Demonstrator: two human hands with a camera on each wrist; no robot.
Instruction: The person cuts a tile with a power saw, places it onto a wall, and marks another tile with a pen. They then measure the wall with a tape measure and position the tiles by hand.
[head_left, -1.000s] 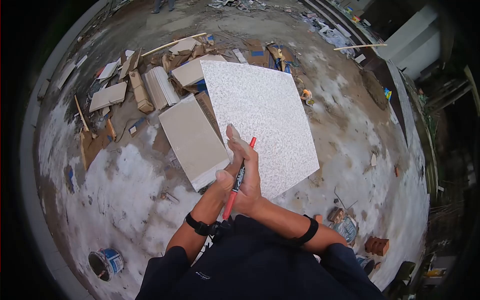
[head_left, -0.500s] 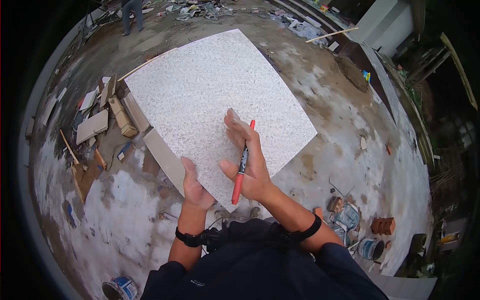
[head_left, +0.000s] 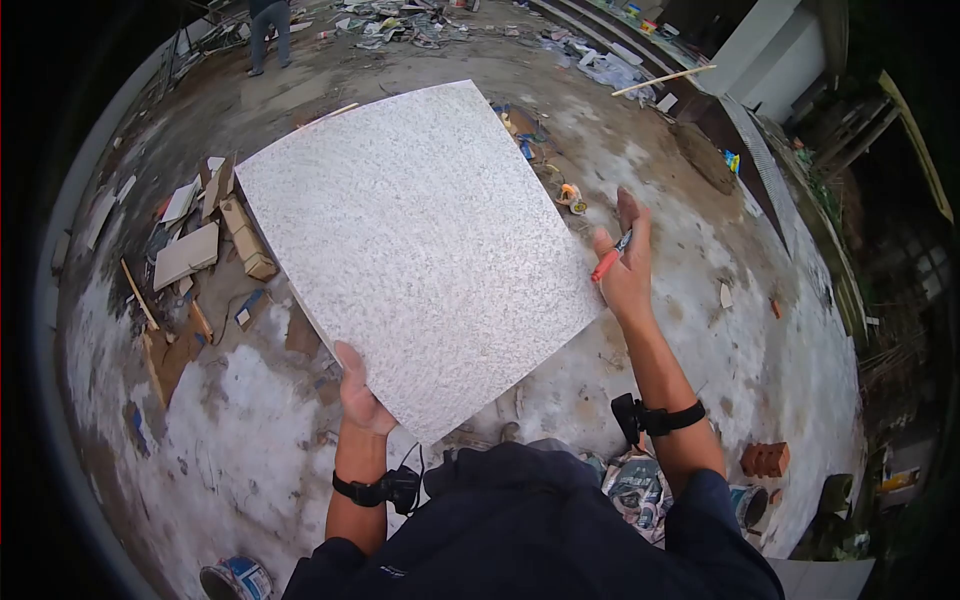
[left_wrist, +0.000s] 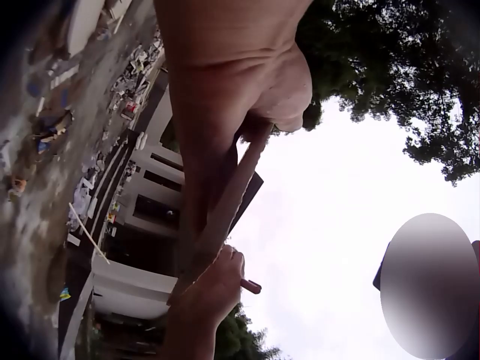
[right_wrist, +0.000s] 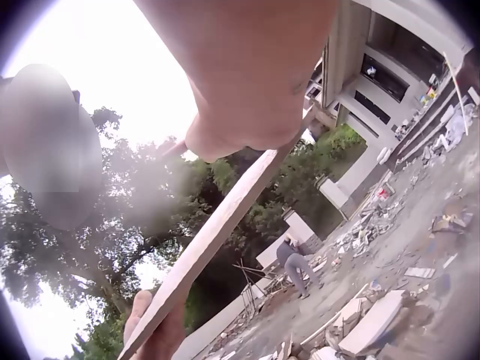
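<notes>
A large square tile (head_left: pixel 420 250) with a speckled white-grey face is held up, tilted, in front of the body. My left hand (head_left: pixel 362 395) grips its lower left edge, thumb on the speckled face and fingers behind. At the right corner, my right hand (head_left: pixel 628 280) meets the edge while holding a red marker pen (head_left: pixel 606 264) by the thumb. The pen's red end (left_wrist: pixel 252 286) sticks out of that hand in the left wrist view. In the right wrist view the tile's edge (right_wrist: pixel 217 232) runs between both hands, with the left thumb and fingers (right_wrist: pixel 166 337) around it.
Broken boards and cardboard (head_left: pixel 185 255) lie on the dusty ground at left. A paint bucket (head_left: pixel 235 580) stands near the bottom left. Bricks (head_left: pixel 765 459) and a plastic bag (head_left: pixel 637 485) lie at right. Another person (head_left: pixel 268 35) stands far off at the back left.
The tile has been raised and turned over the stacked boards. From close together, my hands have parted: the left to the tile's left edge, the right with the marker to its right corner.
</notes>
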